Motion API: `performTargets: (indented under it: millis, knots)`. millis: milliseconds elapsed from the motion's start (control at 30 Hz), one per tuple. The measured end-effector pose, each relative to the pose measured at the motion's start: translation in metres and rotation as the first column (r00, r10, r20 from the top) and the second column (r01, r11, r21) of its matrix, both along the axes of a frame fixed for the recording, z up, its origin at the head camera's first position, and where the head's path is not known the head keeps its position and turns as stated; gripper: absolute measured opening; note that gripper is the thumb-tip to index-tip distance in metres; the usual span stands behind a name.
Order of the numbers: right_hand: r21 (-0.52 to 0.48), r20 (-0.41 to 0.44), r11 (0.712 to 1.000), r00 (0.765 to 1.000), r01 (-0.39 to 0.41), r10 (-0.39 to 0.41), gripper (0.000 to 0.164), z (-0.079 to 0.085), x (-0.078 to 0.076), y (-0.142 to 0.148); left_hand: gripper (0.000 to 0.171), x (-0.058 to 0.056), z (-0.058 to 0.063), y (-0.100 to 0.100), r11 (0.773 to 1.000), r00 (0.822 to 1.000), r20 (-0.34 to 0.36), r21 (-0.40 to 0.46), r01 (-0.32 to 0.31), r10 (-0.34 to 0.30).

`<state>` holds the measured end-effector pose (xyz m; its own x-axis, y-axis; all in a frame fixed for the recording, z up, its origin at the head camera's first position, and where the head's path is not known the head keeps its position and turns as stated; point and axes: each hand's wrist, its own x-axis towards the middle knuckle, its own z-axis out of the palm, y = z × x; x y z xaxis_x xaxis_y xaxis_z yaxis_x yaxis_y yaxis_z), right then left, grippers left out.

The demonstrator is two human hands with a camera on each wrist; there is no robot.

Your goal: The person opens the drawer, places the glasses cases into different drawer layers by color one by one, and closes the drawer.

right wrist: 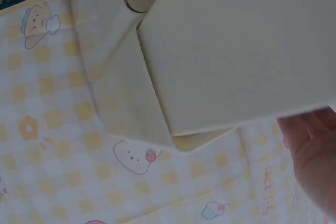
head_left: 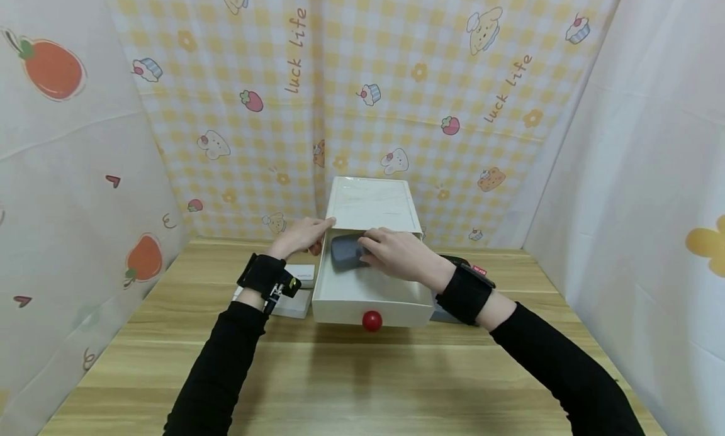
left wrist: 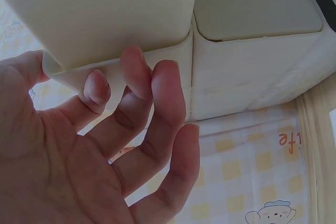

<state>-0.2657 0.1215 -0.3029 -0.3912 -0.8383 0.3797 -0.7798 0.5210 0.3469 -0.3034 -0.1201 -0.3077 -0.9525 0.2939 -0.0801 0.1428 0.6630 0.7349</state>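
Note:
A white drawer unit point(head_left: 374, 204) stands at the back, and its upper drawer point(head_left: 345, 311), which has a red round knob point(head_left: 372, 321), is pulled out. In the drawer is a dark grey, smooth, rounded object point(head_left: 344, 252). My right hand point(head_left: 396, 255) reaches in from the right and pinches that object's right end. In the right wrist view the drawer wall point(right wrist: 236, 51) hides the fingertips. My left hand point(head_left: 303, 234) is at the unit's upper left front corner. Its thumb rests on the rim point(left wrist: 115, 62), and the other fingers bend loosely beside the wall.
Small white boxes point(head_left: 291, 305) lie on the wooden table point(head_left: 362, 385) left of the drawer. Dark items, one with a red label point(head_left: 478, 270), lie to the right, partly behind my wrist. A checked curtain point(head_left: 351, 134) hangs close behind the unit.

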Motion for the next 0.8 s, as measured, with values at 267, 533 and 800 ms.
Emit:
performTargets:
  millis: [267,533,800]
  knots:
    - [-0.137,-0.059,0.987,0.995,-0.082,0.075,0.025,0.006,-0.003,0.029,0.052,-0.001,-0.001,0.002,1.0,1.0,-0.012,-0.008,-0.005,0.005]
    - [-0.252,-0.127,0.954,0.983,-0.163,0.134,0.021,-0.006,-0.011,0.072,0.051,0.0,-0.002,0.002,1.0,1.0,-0.011,-0.004,-0.003,0.003]
    - [-0.347,-0.067,0.938,0.997,-0.003,-0.022,0.02,-0.05,-0.029,0.123,0.05,0.0,-0.002,0.001,1.0,1.0,0.001,0.003,-0.006,0.006]
